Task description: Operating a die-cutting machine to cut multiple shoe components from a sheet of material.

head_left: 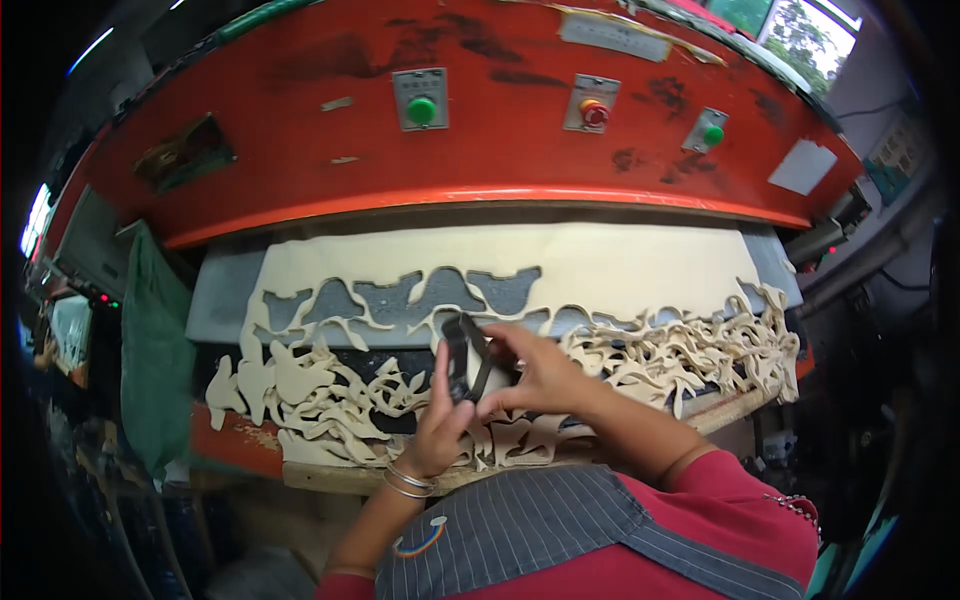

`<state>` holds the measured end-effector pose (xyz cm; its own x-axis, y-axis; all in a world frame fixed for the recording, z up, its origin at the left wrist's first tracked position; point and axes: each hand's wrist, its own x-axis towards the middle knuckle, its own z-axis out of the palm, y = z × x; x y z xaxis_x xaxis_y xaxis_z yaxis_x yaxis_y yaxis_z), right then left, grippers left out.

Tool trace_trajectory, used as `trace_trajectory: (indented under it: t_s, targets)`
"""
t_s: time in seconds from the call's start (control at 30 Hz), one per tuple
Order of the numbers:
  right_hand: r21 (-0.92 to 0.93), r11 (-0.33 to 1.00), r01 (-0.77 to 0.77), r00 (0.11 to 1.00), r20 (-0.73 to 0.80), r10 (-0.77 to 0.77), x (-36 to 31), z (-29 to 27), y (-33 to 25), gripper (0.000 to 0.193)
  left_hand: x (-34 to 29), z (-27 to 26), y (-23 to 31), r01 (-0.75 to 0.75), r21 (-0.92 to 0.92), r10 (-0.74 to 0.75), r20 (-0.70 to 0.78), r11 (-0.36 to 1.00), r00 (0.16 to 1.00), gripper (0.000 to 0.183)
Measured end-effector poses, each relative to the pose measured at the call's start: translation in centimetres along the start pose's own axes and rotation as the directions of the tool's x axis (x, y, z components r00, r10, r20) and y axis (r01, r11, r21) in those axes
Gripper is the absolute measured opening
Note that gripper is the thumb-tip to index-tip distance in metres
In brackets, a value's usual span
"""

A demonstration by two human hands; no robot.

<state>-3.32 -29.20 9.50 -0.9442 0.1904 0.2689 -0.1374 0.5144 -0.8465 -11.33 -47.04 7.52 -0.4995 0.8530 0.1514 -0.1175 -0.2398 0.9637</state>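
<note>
A dark, curved metal cutting die (461, 350) is held tilted up between my two hands, over the front of the machine bed. My left hand (437, 422) grips its near left side, thumb against the lower edge. From the right, my right hand (540, 372) is closed at the die, fingertips on its upper and lower parts. Something pale shows inside the die, partly hidden by my fingers. Beyond lies a cream sheet (640, 262) of soft material, with several shaped holes along its near left part.
Tangled cream offcuts (690, 350) hang along the sheet's near right edge. More scraps and cut shapes (305, 378) lie at the left, others at the front edge. A red press beam (500, 150) with green and red buttons spans the back. Green cloth (160, 350) hangs at left.
</note>
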Motion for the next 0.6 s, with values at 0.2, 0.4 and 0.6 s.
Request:
trace_trajectory:
  t_s: [0.2,0.4,0.6]
  targets:
    - [-0.305,0.892,0.335,0.933,-0.028,-0.36,-2.0,-0.6,-2.5,0.081,-2.5,0.6,0.4,0.162,-0.317,-0.138,0.098,0.935,0.986,0.066]
    - [-0.258,0.874,0.412,0.911,0.119,-0.395,-2.8,1.6,-2.7,0.025,-3.3,1.9,1.7,0.102,0.072,-0.114,0.189,0.992,0.975,0.061]
    - [-0.334,0.758,0.56,0.739,-0.211,-0.64,-1.4,1.9,-2.0,0.019,-2.7,-0.4,-0.8,0.145,-0.246,-0.247,-0.456,0.958,0.855,0.035]
